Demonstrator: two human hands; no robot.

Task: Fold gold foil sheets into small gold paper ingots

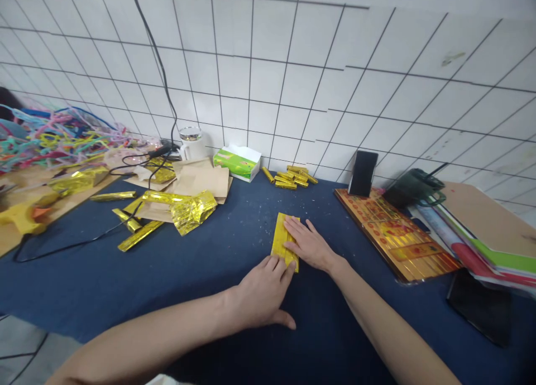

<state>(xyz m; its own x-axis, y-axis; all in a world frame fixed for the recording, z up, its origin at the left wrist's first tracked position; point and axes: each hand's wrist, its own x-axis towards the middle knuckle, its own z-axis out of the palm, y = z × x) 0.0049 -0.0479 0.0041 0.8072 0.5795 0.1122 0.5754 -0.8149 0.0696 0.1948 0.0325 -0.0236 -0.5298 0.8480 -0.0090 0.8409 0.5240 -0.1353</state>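
A flat strip of gold foil [279, 232] lies on the dark blue cloth in front of me. My left hand [267, 287] rests its fingertips on the strip's near end, with the thumb spread out to the side over the cloth. Across the strip's right edge lies my right hand [309, 241], palm down, fingers stretched over the upper and middle part. Beyond them, several small gold rolls [293, 177] sit in a pile near the wall. Crumpled gold foil [193, 211] and longer folded gold pieces [140, 235] lie to the left.
A yellow glue gun [23, 217] with a black cord is at far left, near colourful pipe cleaners [54, 134]. At the back stand a white mug [192, 148], a tissue pack [238, 162] and a phone [363, 173]. A gold-red stack [397, 234] and dark cup [412, 188] are right.
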